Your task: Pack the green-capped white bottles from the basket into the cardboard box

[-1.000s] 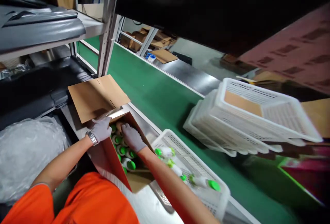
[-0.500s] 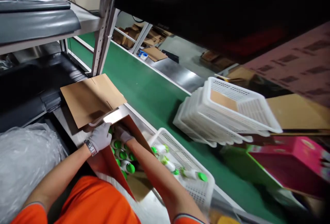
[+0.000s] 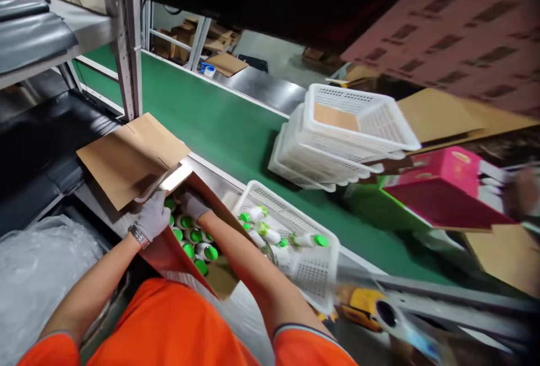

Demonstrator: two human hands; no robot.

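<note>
A red-walled cardboard box (image 3: 219, 198) stands in front of me, its brown flap (image 3: 135, 158) folded out at the far end. Inside it sit several white bottles with green caps (image 3: 207, 252). My left hand (image 3: 152, 217), in a white glove, closes over the box's left wall near the far corner. My right hand (image 3: 193, 207), also gloved, reaches down into the far end among the bottles; its fingers are hidden. Just right of the box, a white plastic basket (image 3: 314, 270) holds several more such bottles (image 3: 268, 233) lying on their sides.
A green conveyor belt (image 3: 202, 113) runs behind, carrying stacked white baskets (image 3: 337, 141). A pink box (image 3: 442, 191) stands at right beside a blurred hand (image 3: 527, 189). Clear plastic wrap (image 3: 46, 276) lies at left, below a metal shelf (image 3: 97, 31). A yellow tape dispenser (image 3: 363, 307) is lower right.
The view has swung to the right, so the scene sits further left and the tape dispenser has come into sight. Both hands stay at the far end of the box.
</note>
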